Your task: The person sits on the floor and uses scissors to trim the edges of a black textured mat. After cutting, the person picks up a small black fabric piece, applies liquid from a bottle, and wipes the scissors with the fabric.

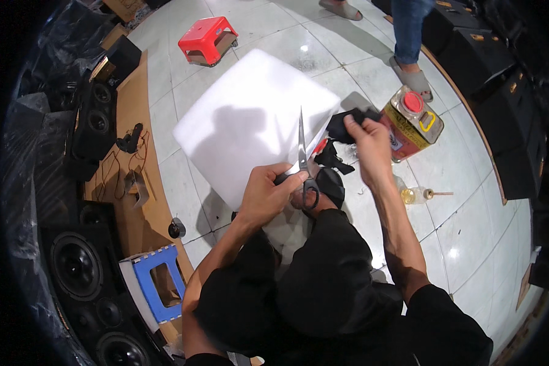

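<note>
My left hand point(266, 190) is closed on a pair of scissors point(302, 149), the pointed blades tilted up and away from me and a dark handle loop below. Pinched in my right hand point(371, 141) is a piece of black fabric point(343, 124), partly hidden by the fingers. A big white foam-like block point(250, 104) lies before my knees, its near right corner close behind the scissors. Black scraps point(332, 157) are on the tiles between my two hands. Right of my right hand stands a rectangular metal can point(410, 125) with a red cap and a yellow handle.
A small jar of yellowish liquid point(412, 195) with a stick lies right of my forearm. A red stool point(208, 40) stands beyond the block. Another person's sandalled foot point(412, 78) is behind the can. Speakers point(76, 263) and a blue stool point(160, 284) line the left; black boxes point(497, 116) line the right.
</note>
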Motion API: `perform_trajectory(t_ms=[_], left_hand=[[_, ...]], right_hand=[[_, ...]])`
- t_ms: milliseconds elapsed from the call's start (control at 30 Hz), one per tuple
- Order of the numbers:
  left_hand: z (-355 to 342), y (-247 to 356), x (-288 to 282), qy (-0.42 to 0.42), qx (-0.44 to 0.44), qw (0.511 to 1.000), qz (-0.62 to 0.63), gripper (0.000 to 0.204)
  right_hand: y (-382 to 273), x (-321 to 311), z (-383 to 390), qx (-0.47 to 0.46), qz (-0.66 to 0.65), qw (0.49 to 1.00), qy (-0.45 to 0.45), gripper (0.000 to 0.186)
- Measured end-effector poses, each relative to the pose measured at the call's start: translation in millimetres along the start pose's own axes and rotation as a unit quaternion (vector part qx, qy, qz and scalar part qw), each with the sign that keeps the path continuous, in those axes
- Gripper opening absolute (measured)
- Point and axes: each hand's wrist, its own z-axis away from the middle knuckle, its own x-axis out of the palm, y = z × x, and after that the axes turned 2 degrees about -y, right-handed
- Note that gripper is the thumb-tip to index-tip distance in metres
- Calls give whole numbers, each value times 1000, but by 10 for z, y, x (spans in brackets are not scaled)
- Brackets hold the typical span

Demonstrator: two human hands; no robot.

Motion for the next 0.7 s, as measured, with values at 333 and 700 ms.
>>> perform_trajectory(t_ms=[333, 700], left_hand=[[-35, -70, -11, 24, -17, 1000, -4, 23], [-11, 38, 62, 0, -18, 1000, -19, 21]], right_hand=[[-238, 88, 361, 144, -238, 941, -196, 26], [29, 307, 296, 29, -205, 973, -105, 17]])
